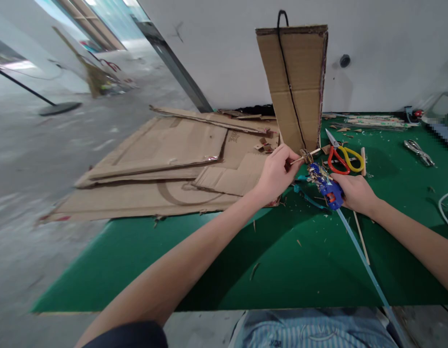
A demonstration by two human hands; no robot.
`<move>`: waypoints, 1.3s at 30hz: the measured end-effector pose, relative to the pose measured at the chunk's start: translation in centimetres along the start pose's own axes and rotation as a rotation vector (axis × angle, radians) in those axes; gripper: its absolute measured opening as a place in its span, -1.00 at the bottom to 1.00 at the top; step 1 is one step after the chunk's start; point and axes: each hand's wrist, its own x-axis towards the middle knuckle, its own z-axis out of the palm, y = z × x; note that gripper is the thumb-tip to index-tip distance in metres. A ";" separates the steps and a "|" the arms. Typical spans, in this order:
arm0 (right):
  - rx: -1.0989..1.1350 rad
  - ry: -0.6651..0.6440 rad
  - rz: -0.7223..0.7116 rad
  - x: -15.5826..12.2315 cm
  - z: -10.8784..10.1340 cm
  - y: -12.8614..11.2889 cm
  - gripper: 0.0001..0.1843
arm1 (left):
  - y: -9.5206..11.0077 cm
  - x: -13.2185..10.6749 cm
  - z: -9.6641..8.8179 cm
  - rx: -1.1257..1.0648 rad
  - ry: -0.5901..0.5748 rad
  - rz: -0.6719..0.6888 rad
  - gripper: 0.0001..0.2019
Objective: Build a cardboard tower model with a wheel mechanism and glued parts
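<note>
My left hand (278, 171) pinches a thin wooden stick (315, 152) at the foot of an upright cardboard piece (307, 72). Small brown rounded pieces (306, 155) sit around the stick, just beyond my fingertips. Wrapped in my right hand (356, 192) is a blue glue gun (334, 194), its nozzle end close to those pieces and littered with scraps. A long translucent glue stick (359, 251) trails from its back toward my lap. Scissors (345, 162) with red and yellow handles lie just past my right hand. Teal-handled pliers (310, 199) are partly hidden beside the glue gun.
Flattened cardboard sheets (166, 145) cover the left of the green table (144, 266). A black cord (289, 87) runs down the upright cardboard. Further right lies a folding metal tool (419, 152); thin sticks (376, 121) lie along the wall. Another stick (361, 239) lies near the glue stick.
</note>
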 end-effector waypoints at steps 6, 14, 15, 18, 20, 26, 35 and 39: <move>0.000 -0.017 -0.001 0.1 -0.1 0.0 -0.69 | 0.2 0.2 -0.3 -0.008 -0.007 -0.033 -0.79; 0.008 0.015 -0.046 0.3 -0.2 -0.1 -0.70 | -0.4 0.5 -0.6 -0.083 0.016 -0.111 -0.85; 0.003 0.015 -0.043 0.3 -0.2 -0.1 -0.69 | -0.5 0.5 -0.5 -0.108 0.009 -0.134 -0.85; -0.018 0.010 -0.026 0.1 0.0 0.0 -0.68 | -0.6 0.5 -0.4 -0.176 -0.018 -0.204 -0.86; -0.025 0.006 -0.017 0.1 0.1 0.1 -0.67 | -0.7 0.4 -0.2 -0.203 -0.027 -0.233 -0.85; 0.007 0.010 -0.026 0.1 0.0 0.0 -0.68 | -0.8 0.3 0.1 -0.271 -0.083 -0.240 -0.83; 0.012 -0.023 0.004 0.1 0.0 0.0 -0.68 | -0.4 0.3 -0.1 -0.167 -0.047 -0.087 -0.82; 0.007 0.008 -0.019 0.1 -0.1 -0.1 -0.69 | -0.3 0.1 -0.3 -0.045 -0.020 0.040 -0.81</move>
